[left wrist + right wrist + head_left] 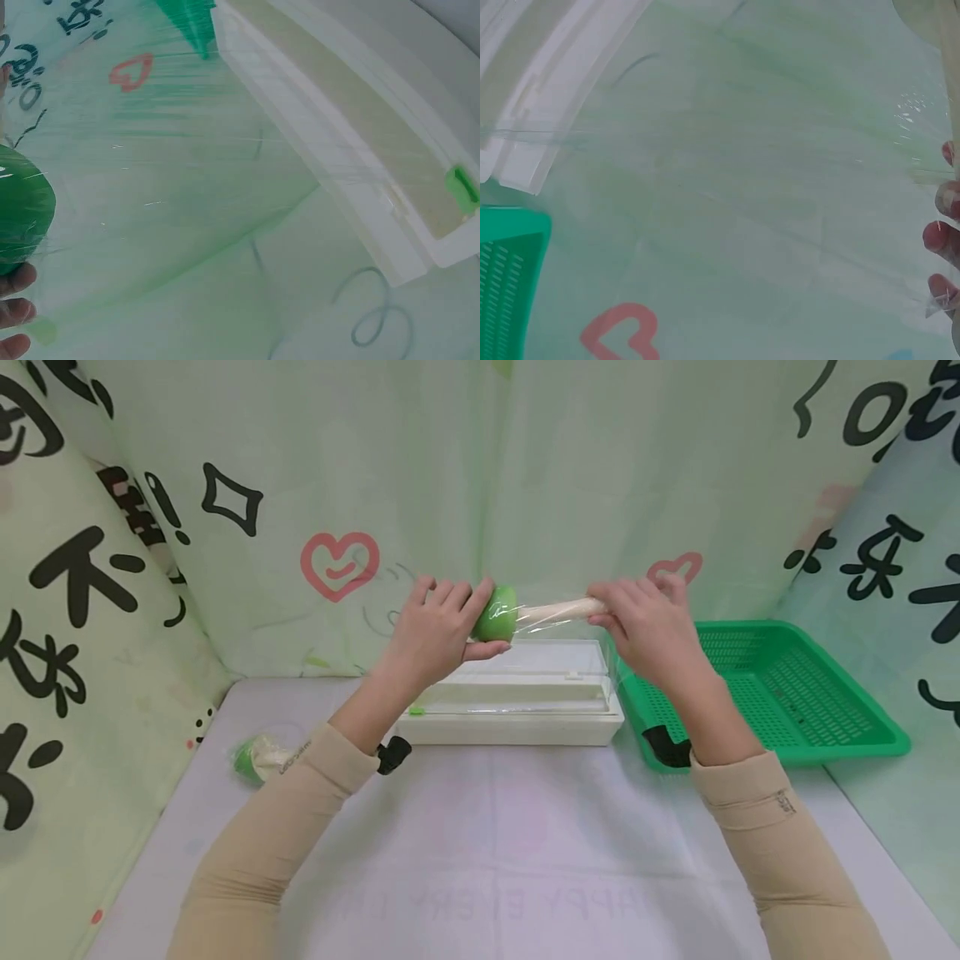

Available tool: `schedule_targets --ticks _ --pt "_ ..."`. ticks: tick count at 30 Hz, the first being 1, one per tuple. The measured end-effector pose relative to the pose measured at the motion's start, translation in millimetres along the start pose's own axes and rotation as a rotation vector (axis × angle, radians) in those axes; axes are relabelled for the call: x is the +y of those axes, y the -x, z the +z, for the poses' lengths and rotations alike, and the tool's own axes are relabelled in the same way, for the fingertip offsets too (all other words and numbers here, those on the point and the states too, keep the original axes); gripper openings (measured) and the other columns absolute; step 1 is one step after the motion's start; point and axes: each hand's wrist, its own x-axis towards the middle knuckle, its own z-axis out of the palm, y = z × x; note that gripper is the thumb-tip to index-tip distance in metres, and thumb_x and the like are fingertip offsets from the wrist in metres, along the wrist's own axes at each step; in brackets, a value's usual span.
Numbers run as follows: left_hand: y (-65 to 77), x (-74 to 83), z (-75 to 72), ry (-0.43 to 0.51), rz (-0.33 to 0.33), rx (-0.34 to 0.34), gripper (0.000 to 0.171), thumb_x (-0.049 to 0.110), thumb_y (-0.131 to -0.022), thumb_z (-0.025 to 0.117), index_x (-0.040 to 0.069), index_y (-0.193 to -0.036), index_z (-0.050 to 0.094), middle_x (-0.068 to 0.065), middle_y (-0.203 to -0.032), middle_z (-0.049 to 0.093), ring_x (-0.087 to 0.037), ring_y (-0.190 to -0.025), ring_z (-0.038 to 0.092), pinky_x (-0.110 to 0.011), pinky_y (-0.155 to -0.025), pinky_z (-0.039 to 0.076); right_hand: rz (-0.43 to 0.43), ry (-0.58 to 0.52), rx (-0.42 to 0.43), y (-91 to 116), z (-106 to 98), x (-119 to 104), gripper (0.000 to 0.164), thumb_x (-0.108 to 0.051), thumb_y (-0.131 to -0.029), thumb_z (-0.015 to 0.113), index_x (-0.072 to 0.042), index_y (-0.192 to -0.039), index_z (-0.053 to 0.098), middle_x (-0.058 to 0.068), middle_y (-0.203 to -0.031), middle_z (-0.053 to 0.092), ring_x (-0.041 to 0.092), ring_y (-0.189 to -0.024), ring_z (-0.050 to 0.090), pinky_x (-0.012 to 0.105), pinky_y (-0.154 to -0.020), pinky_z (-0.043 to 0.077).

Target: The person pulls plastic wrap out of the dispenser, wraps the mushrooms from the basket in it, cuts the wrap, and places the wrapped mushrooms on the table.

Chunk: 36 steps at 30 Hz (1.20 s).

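Above the table, both hands hold an item with a rounded green head (497, 614) and a pale, stick-like shaft (562, 612), lying level in clear plastic film. My left hand (438, 631) grips the green head, thumb below and fingers over the top; in the left wrist view its fingertips (16, 309) show beside the green surface. At the other end, my right hand (648, 622) pinches the shaft's tip and the film. Beneath them stands a white cling film dispenser (510, 729) with a green slider (463, 189). Film (727, 172) stretches between dispenser and hands.
A green perforated basket (832, 693) stands right of the dispenser, behind my right forearm. On the left of the table lies a film-wrapped green and white item (258, 757), partly behind my left sleeve. Printed curtains (525, 468) close in the table's back and sides.
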Motion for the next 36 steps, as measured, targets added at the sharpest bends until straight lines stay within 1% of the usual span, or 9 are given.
schedule_targets --ticks 4,8,11,15,17,23,27,31,36 --pt "9.1 9.6 -3.9 0.006 0.031 0.006 0.066 0.065 -0.080 0.049 0.009 -0.116 0.053 -0.007 -0.086 0.060 -0.022 -0.082 0.058 -0.037 -0.082 0.039 0.037 -0.021 -0.084 14 -7 -7 0.031 -0.020 -0.084 0.063 -0.009 -0.110 0.052 0.010 -0.093 0.060 0.028 -0.083 0.051 0.052 -0.093 0.025" --pt "24.2 22.0 -11.3 0.018 0.062 -0.010 0.067 0.066 -0.079 0.049 0.010 -0.114 0.055 -0.005 -0.083 0.060 -0.021 -0.080 0.058 -0.036 -0.080 0.040 -0.009 -0.037 -0.109 34 -10 -15 0.033 -0.035 -0.088 0.051 -0.010 -0.109 0.053 0.006 -0.086 0.060 0.024 -0.078 0.053 0.051 -0.089 0.028" --pt "39.8 33.7 -16.4 0.058 0.082 -0.052 0.067 0.067 -0.078 0.049 0.010 -0.113 0.056 -0.004 -0.082 0.060 -0.021 -0.079 0.057 -0.036 -0.080 0.040 -0.043 -0.076 -0.139 53 -11 -23 0.037 -0.040 -0.090 0.044 -0.010 -0.108 0.055 0.002 -0.082 0.060 0.020 -0.073 0.052 0.051 -0.088 0.030" --pt "66.0 52.1 -19.4 0.155 0.093 -0.137 0.067 0.066 -0.078 0.050 0.009 -0.112 0.055 -0.003 -0.083 0.061 -0.020 -0.078 0.058 -0.035 -0.079 0.041 -0.041 -0.145 -0.240 81 -5 -34 0.027 -0.029 -0.087 0.059 -0.011 -0.107 0.058 -0.005 -0.081 0.059 0.015 -0.075 0.054 0.049 -0.088 0.030" --pt "80.2 61.7 -18.9 0.201 0.091 -0.186 0.067 0.065 -0.077 0.052 0.009 -0.112 0.055 -0.003 -0.085 0.062 -0.020 -0.079 0.058 -0.035 -0.078 0.041 -0.033 -0.185 -0.298 94 1 -38 0.025 -0.023 -0.084 0.064 -0.012 -0.106 0.059 -0.009 -0.080 0.058 0.010 -0.074 0.054 0.047 -0.086 0.030" --pt "121.5 90.0 -6.4 0.284 0.070 -0.340 0.067 0.065 -0.079 0.050 0.010 -0.116 0.054 -0.002 -0.089 0.062 -0.018 -0.083 0.057 -0.033 -0.079 0.040 0.019 -0.321 -0.456 131 26 -51 0.019 -0.024 -0.085 0.063 -0.015 -0.102 0.059 -0.019 -0.073 0.054 -0.004 -0.063 0.044 0.041 -0.083 0.029" --pt "143.0 103.6 6.6 0.286 0.055 -0.380 0.067 0.066 -0.079 0.049 0.010 -0.116 0.053 -0.001 -0.085 0.060 -0.018 -0.080 0.057 -0.031 -0.076 0.039 0.053 -0.362 -0.538 147 45 -57 0.016 -0.026 -0.086 0.062 -0.017 -0.099 0.059 -0.020 -0.069 0.051 -0.005 -0.059 0.041 0.042 -0.081 0.031" --pt "156.5 113.2 21.0 0.264 0.049 -0.396 0.067 0.066 -0.078 0.049 0.011 -0.116 0.051 -0.001 -0.085 0.057 -0.017 -0.079 0.056 -0.031 -0.075 0.039 0.074 -0.377 -0.580 159 63 -57 0.018 -0.026 -0.085 0.062 -0.016 -0.100 0.059 -0.019 -0.069 0.056 -0.005 -0.057 0.040 0.042 -0.080 0.032" --pt "163.9 122.1 34.3 0.287 0.021 -0.460 0.067 0.065 -0.080 0.048 0.010 -0.119 0.050 -0.003 -0.087 0.056 -0.018 -0.081 0.054 -0.031 -0.075 0.039 0.103 -0.381 -0.636 168 83 -54 0.019 -0.027 -0.085 0.062 -0.015 -0.099 0.059 -0.015 -0.072 0.059 -0.001 -0.060 0.043 0.041 -0.079 0.033"
